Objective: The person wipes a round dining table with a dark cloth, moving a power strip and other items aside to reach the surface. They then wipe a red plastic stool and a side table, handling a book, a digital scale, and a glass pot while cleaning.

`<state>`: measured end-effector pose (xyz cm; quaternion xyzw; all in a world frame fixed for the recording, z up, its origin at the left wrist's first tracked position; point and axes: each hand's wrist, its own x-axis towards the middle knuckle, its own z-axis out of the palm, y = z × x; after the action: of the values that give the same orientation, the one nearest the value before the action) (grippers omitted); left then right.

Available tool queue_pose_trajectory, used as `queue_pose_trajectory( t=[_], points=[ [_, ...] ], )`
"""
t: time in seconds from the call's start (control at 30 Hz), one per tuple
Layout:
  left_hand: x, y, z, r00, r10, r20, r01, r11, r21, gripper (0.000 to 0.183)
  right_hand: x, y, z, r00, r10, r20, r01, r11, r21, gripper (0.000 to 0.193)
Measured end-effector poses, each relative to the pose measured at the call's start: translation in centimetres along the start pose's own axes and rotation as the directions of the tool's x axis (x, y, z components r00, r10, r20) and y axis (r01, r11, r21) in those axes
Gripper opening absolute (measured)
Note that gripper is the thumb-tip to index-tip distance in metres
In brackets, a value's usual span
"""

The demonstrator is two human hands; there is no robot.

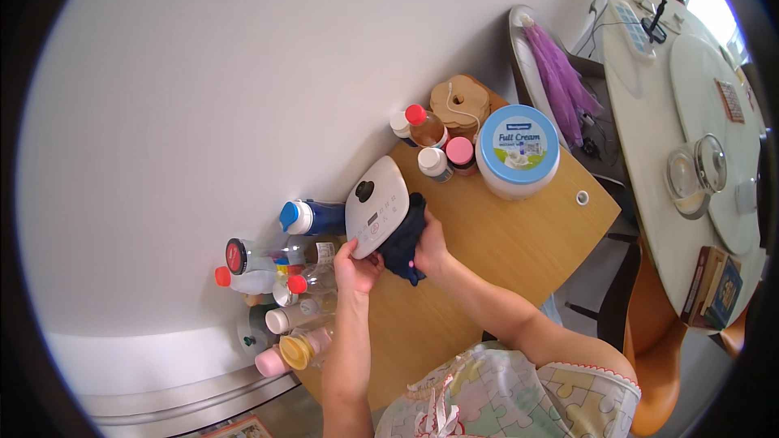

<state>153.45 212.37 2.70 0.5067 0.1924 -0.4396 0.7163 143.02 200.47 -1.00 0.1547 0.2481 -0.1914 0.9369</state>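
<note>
White panel [388, 215] tilted above the surface [503, 243]

The panel, which carries a black knob [364, 191] and flat controls, slants over the wooden surface near the wall [203, 113]; whether its far edge rests on anything is hidden. The left hand [358, 272] is partly closed on its lower corner, thumb on top and fingers beneath, a grip that probably keeps the face turned upward. The right hand [432, 245] is curled on a dark blue cloth [402, 247], most fingertips out of sight. The cloth lies bunched along the panel's right edge, perhaps as padding between hand and rim. Farther out, bottles [312, 280] crowd the left end, and 1 blue-lidded tub [492, 172] stands with 4 smaller containers [435, 164] toward the far side, presumably leaving the arms room.
</note>
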Motion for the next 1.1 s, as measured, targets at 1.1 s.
queue_pose_trajectory(
  t=[1.1],
  points=[
    [2.1, -10.2, -5.8, 0.871, 0.485, 0.083, -0.441, 0.694, 0.570, 0.053, -5.3, -4.5, -0.9, 0.702, 0.336, 0.629, 0.469, -0.881, -0.053, 0.055]
  ],
)
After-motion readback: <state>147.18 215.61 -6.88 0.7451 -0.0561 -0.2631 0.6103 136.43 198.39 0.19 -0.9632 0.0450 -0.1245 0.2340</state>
